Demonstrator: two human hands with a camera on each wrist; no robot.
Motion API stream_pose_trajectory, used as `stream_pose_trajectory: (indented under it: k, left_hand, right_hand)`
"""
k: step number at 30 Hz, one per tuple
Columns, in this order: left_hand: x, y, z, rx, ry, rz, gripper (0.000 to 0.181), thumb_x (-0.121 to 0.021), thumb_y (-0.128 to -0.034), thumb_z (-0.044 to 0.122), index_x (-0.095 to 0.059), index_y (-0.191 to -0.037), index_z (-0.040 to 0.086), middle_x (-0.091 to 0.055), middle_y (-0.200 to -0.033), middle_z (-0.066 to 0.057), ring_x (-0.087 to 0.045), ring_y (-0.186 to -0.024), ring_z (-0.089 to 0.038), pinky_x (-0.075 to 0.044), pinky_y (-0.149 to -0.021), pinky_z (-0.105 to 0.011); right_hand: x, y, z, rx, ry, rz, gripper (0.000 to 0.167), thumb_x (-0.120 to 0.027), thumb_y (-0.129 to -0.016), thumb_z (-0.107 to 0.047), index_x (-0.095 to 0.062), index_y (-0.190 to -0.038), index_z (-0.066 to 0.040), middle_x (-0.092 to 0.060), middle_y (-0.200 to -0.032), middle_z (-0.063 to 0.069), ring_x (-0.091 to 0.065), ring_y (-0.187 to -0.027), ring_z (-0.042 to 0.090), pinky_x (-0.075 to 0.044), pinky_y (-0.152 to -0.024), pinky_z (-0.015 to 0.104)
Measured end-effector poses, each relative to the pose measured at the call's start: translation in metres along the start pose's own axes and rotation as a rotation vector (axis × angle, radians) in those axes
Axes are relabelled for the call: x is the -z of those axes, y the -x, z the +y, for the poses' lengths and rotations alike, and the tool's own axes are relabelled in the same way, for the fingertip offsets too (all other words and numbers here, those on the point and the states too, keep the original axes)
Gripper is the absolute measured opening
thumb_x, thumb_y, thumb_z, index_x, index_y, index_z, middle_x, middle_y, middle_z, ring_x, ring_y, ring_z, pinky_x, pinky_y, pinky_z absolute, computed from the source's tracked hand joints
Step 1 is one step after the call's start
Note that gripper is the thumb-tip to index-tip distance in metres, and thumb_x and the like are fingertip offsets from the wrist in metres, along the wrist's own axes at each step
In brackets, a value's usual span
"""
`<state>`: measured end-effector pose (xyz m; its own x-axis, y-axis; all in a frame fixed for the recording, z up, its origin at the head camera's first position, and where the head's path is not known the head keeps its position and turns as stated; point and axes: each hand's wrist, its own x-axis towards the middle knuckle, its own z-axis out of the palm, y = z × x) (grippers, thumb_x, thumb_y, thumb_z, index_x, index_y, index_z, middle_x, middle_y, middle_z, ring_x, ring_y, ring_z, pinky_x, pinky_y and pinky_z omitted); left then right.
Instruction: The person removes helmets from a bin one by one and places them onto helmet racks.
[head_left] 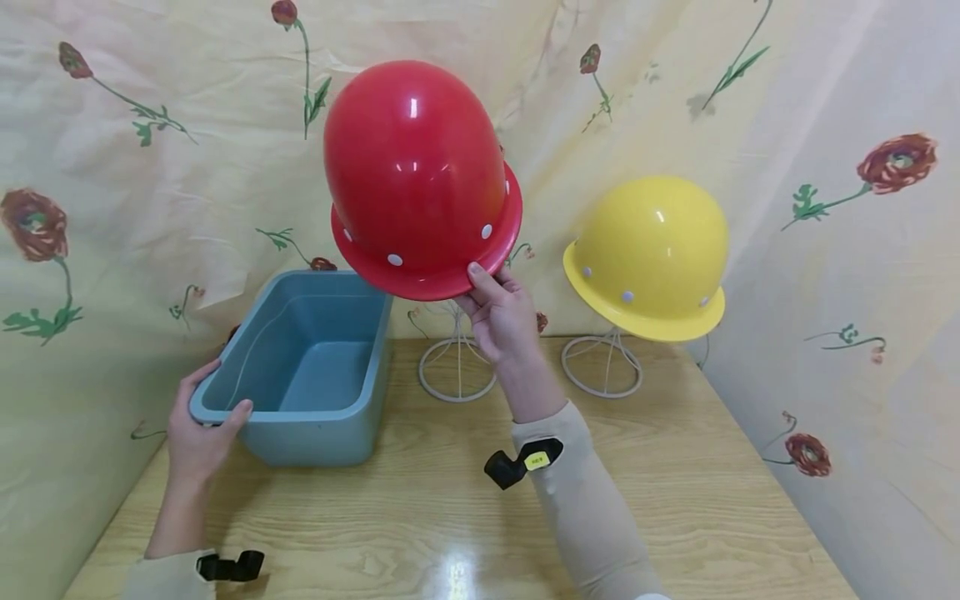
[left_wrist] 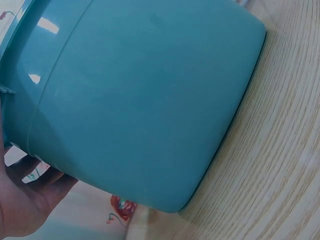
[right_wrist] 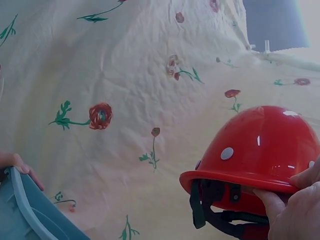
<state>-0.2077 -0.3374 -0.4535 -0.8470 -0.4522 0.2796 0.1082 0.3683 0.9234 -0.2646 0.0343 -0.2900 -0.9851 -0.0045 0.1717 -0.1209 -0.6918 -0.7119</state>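
Observation:
A red hard hat (head_left: 416, 167) is up in the air, its brim pinched between the thumb and fingers of my right hand (head_left: 502, 317). Dark straps (right_wrist: 197, 205) hang under its brim in the right wrist view. Below it on the table stands a white wire stand (head_left: 457, 371). My left hand (head_left: 201, 429) grips the near left corner of a blue-grey plastic bin (head_left: 307, 442), thumb over the rim. The left wrist view shows the bin's outer wall (left_wrist: 145, 100) close up, with the left hand's fingers (left_wrist: 50, 185) against its side. Inside, the bin shows a bare floor.
At the right, a yellow hard hat (head_left: 652, 250) sits tilted on another white wire stand (head_left: 602, 367). Flower-printed cloth (head_left: 187, 108) hangs behind and beside the wooden table (head_left: 450, 492). Each sleeve carries a black strap with a small camera (head_left: 517, 467).

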Motion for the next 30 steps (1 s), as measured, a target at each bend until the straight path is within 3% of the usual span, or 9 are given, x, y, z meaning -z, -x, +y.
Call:
stream_pose_trajectory:
  k: [6, 14, 21, 30]
  left_hand:
    - [0.001, 0.001, -0.002, -0.004, 0.010, -0.004, 0.074, -0.077, -0.0905, 0.015, -0.049, -0.158, 0.024, -0.052, -0.144, 0.009, -0.046, -0.120, -0.004, -0.040, -0.095, -0.022]
    - [0.001, 0.002, -0.005, -0.016, 0.010, 0.007, 0.074, -0.078, -0.0893, 0.014, -0.050, -0.157, 0.024, -0.052, -0.140, 0.014, -0.046, -0.118, -0.004, -0.039, -0.094, -0.022]
    - [0.001, 0.001, -0.004, -0.018, 0.012, -0.007, 0.073, -0.078, -0.0896, 0.015, -0.050, -0.157, 0.025, -0.053, -0.140, 0.012, -0.047, -0.117, -0.005, -0.040, -0.092, -0.021]
    - [0.002, 0.001, -0.003, -0.035, 0.039, 0.004, 0.074, -0.078, -0.0879, 0.011, -0.052, -0.156, 0.022, -0.051, -0.134, 0.021, -0.047, -0.118, -0.003, -0.039, -0.092, -0.023]
  right_hand:
    - [0.004, -0.003, -0.003, 0.046, -0.021, 0.009, 0.049, -0.048, -0.108, 0.004, -0.046, -0.157, 0.004, -0.076, -0.111, -0.001, -0.079, -0.094, 0.010, -0.064, -0.082, 0.026]
    - [0.007, -0.002, -0.007, 0.067, -0.068, 0.072, 0.046, -0.049, -0.109, 0.001, -0.049, -0.155, 0.002, -0.077, -0.111, 0.000, -0.079, -0.095, 0.012, -0.064, -0.083, 0.028]
    - [0.013, -0.001, -0.007, 0.082, -0.113, 0.158, 0.035, -0.052, -0.108, -0.001, -0.060, -0.142, -0.002, -0.079, -0.108, 0.000, -0.080, -0.094, 0.014, -0.063, -0.087, 0.031]
    - [0.016, -0.003, -0.011, 0.087, -0.163, 0.209, 0.029, -0.054, -0.107, -0.002, -0.066, -0.134, -0.005, -0.078, -0.108, 0.000, -0.079, -0.095, 0.013, -0.061, -0.090, 0.033]
